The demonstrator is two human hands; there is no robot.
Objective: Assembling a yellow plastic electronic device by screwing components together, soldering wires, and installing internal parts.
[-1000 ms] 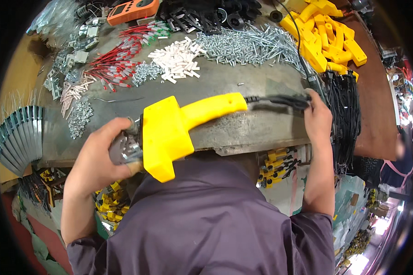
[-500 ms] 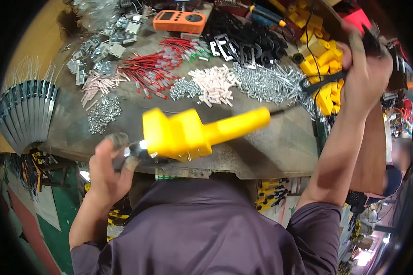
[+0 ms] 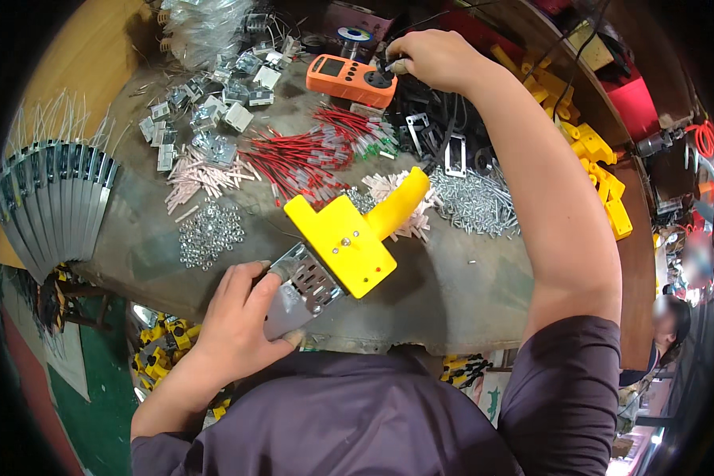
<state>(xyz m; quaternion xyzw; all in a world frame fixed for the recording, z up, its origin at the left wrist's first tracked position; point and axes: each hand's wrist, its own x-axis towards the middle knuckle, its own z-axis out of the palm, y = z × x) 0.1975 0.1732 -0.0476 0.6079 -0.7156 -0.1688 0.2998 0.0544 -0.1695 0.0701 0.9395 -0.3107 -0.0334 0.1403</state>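
My left hand is closed around the grey metal end of a yellow-handled electric tool, held over the front of the bench. The tool's slotted metal guard shows beside my fingers, and its yellow handle tilts up and to the right. Small red and dark dots sit on its yellow housing. At the back, my right hand pinches a black plug at the round socket of an orange meter. I cannot tell how far the plug is in. Its cord runs down toward the handle.
On the bench lie nuts, pale sleeves, red-wired parts, screws and metal brackets. Fanned metal strips overhang the left edge. Yellow housings are heaped at right. Another person is at far right.
My right hand has moved left from the yellow housings to the orange meter, bringing the black plug. The yellow tool has turned, and its metal end now shows in my left hand.
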